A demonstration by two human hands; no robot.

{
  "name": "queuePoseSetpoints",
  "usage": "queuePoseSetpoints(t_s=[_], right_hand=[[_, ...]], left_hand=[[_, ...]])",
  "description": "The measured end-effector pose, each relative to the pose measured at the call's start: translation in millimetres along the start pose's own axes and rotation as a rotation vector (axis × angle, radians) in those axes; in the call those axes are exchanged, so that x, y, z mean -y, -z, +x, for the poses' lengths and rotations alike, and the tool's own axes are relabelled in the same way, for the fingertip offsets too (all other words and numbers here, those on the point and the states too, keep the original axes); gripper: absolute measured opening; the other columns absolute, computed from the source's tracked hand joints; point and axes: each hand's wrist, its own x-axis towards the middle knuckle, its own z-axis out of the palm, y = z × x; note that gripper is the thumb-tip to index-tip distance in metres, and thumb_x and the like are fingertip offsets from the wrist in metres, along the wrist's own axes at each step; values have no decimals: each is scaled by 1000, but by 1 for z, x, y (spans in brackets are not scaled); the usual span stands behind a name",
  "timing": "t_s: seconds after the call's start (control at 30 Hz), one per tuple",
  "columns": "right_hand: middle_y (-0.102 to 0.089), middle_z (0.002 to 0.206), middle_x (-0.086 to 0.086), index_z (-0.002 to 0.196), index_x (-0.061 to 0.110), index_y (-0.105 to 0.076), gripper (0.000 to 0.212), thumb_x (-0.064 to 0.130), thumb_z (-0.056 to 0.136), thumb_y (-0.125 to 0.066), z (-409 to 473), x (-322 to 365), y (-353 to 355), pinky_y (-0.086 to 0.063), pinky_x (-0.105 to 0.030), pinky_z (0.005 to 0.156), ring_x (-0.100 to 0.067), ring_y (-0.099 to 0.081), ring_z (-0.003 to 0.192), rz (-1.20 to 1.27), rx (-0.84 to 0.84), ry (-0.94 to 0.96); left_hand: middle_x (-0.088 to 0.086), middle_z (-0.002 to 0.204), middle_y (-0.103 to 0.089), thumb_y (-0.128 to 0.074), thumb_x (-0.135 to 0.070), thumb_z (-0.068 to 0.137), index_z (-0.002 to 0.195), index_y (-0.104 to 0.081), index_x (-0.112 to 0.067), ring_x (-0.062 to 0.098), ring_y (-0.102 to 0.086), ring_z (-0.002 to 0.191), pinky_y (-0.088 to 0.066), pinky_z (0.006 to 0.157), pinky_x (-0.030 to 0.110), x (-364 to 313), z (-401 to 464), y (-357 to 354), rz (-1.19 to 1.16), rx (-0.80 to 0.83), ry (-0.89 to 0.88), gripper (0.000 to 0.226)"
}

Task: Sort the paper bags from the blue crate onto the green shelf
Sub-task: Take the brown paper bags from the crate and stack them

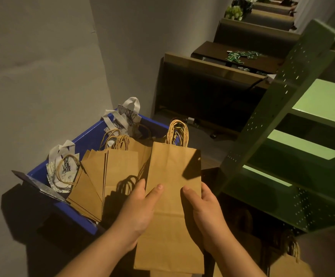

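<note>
While clasped, bag (172, 176) between hands (174, 212)

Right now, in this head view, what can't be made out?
- How many brown paper bags the left hand and right hand hold: stacked flat.
- Bottom of the blue crate: covered by bags.
- Small green items on the dark table: too small.
- Lowest level of the green shelf: dark.

Brown paper bags, blue crate, green shelf

A flat brown paper bag (172, 188) with twisted handles is held up just right of the blue crate (86, 140), where more brown bags (102, 176) and white printed bags (122, 116) lie fanned; the green shelf (282, 116) stands further right of the crate.
</note>
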Motion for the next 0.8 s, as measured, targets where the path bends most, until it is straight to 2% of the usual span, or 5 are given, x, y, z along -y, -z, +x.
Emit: queuePoseSetpoints(t_s=[0.07, 0.2, 0.43, 0.63, 0.8], right_hand=[[-76, 114, 8, 125, 29, -63, 26, 30, 99, -62, 0, -2, 0, -53, -42, 101, -12, -73, 105, -7, 6, -11], [-76, 113, 5, 124, 26, -63, 24, 25, 100, -61, 2, -3, -1, -52, -42, 101, -15, -73, 105, 32, 21, -19], [-76, 115, -4, 124, 18, -62, 25, 19, 100, -60, 6, -7, -7, -53, -44, 96, -23, -74, 106, 140, 27, -39], [-78, 108, 0, 119, 19, -64, 20, 21, 99, -61, 9, -10, -12, -52, -42, 96, -19, -74, 101, 121, -19, -48], [-79, 102, 2, 118, 18, -64, 19, 20, 100, -60, 9, -8, -13, -51, -33, 82, -15, -76, 93, 118, -50, -44]], left_hand=[[-17, 132, -62, -61, -52, 95, 152, -40, -33, 8, -56, 127, -47, 109, 38, 3, 1, -1, 20, 7, 10, 63], [-23, 125, -58, -56, -43, 103, 155, -32, -34, 6, -55, 121, -47, 103, 32, 4, 3, 1, 66, 15, 2, 59], [-10, 153, -51, -62, -80, 71, 158, -30, -41, 19, -51, 139, -43, 115, 52, 11, 16, 15, 98, 5, 39, 101], [-10, 142, -59, -51, -69, 93, 148, -49, -36, 18, -54, 133, -40, 117, 48, 8, 37, 36, 57, -77, 96, 64], [6, 111, -71, -58, -38, 102, 118, -66, -25, 22, -66, 95, -54, 78, 34, 12, 69, 66, 68, -206, 125, 22]])
